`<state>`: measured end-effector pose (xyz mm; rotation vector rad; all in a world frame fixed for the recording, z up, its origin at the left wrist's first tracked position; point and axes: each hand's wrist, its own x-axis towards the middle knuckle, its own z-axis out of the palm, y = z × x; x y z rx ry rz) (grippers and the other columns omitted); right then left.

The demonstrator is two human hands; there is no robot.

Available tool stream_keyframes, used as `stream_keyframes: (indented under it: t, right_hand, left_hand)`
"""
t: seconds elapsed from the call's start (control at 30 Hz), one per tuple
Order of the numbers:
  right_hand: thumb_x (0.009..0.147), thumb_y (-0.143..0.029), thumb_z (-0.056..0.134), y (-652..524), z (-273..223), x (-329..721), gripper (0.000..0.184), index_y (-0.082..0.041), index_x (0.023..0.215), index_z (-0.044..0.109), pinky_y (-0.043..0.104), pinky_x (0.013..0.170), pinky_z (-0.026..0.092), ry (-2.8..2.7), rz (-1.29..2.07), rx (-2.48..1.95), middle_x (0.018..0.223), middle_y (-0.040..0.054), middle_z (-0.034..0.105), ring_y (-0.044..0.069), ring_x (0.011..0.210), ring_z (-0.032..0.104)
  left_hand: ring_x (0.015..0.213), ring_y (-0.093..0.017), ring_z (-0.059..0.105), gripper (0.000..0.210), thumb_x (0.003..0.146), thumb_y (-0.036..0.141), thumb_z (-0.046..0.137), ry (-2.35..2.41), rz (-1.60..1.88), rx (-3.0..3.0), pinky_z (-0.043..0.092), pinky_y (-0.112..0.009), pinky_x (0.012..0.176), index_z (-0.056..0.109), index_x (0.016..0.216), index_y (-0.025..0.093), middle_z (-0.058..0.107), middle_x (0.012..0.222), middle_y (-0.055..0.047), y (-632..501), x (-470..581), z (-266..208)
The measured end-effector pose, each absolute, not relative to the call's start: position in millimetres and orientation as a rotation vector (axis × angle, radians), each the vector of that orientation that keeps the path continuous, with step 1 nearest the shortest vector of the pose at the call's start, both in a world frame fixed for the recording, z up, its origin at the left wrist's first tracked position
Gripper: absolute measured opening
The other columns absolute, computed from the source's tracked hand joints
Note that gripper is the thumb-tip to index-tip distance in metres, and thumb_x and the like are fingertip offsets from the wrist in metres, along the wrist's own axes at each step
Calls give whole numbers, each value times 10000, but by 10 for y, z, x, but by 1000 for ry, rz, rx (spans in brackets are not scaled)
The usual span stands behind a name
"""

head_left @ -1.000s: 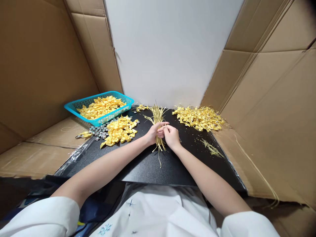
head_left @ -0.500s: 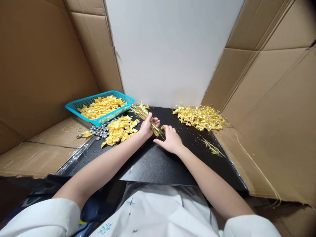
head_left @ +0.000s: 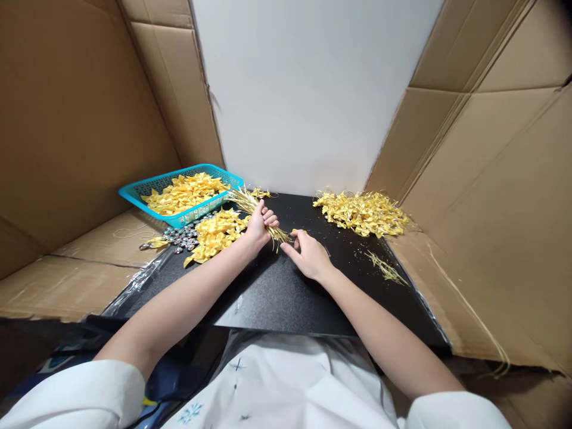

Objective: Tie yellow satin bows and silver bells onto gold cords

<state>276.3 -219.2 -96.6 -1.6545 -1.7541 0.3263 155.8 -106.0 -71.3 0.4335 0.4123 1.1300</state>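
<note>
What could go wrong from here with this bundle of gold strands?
The left hand grips the bundle, whose ends splay out, so strands could slip free. The far ends appear close to the blue basket and the pile of yellow bows and might snag some. Loose strands near the right edge of the table might get brushed off.
</note>
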Motion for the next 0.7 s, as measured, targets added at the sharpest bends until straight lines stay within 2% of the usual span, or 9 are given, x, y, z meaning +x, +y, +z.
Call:
stream_keyframes:
  t: [0.13, 0.23, 0.37, 0.47, 0.57, 0.63, 0.7]
  right_hand:
    - [877, -350, 610, -2182, -984, 2705, 190, -201, 760, 609, 345, 734, 382, -1931, 198, -1749, 695, 60, 624, 239, 703, 607]
    - [915, -271, 548, -2181, -962, 2718, 294, -194, 633, 583, 322, 709, 368, -1962, 209, -1774, 640, 52, 610, 205, 658, 590]
    - [888, -258, 540, -2203, -824, 2922, 313, -177, 594, 613, 259, 609, 344, -2118, 606, -1602, 586, 7, 588, 126, 544, 497]
    - [869, -338, 528, -2177, -696, 3159, 319, -165, 617, 618, 229, 522, 307, -1953, 891, -1329, 527, -28, 506, 92, 473, 398]
    - [906, -431, 421, -2115, -658, 3264, 379, -173, 696, 603, 224, 497, 283, -1375, 451, -1227, 540, -39, 443, 96, 467, 360]
    - [931, -420, 373, -2083, -697, 3196, 374, -179, 794, 623, 229, 517, 303, -1180, 143, -1281, 590, -20, 499, 111, 492, 404]
    - [938, -371, 380, -2069, -761, 3044, 323, -192, 874, 642, 238, 552, 334, -1309, 55, -1419, 662, 8, 595, 133, 542, 491]
  left_hand:
    - [275, -24, 206, 529, 910, 371, 561, 435, 1135, 425, 191, -158, 317, 237, 535, 185, 194, 365, 112, -1076, 1565, -715]
    - [278, -22, 205, 532, 892, 375, 586, 454, 1139, 422, 191, -156, 323, 232, 541, 187, 184, 373, 118, -1068, 1560, -712]
    - [280, -24, 203, 523, 899, 379, 570, 460, 1166, 429, 188, -162, 327, 232, 549, 190, 179, 380, 120, -990, 1510, -712]
    - [280, -22, 189, 521, 891, 376, 580, 479, 1186, 440, 178, -160, 328, 238, 548, 187, 166, 386, 123, -934, 1473, -719]
    - [288, -20, 186, 552, 847, 400, 637, 498, 1102, 523, 164, -157, 331, 234, 537, 186, 159, 392, 124, -969, 1512, -741]
    - [293, -19, 192, 572, 799, 440, 684, 496, 995, 615, 155, -158, 332, 248, 528, 186, 174, 391, 123, -1054, 1588, -765]
    - [298, -15, 196, 548, 750, 480, 720, 482, 883, 708, 150, -153, 337, 317, 534, 178, 208, 389, 123, -1166, 1677, -797]
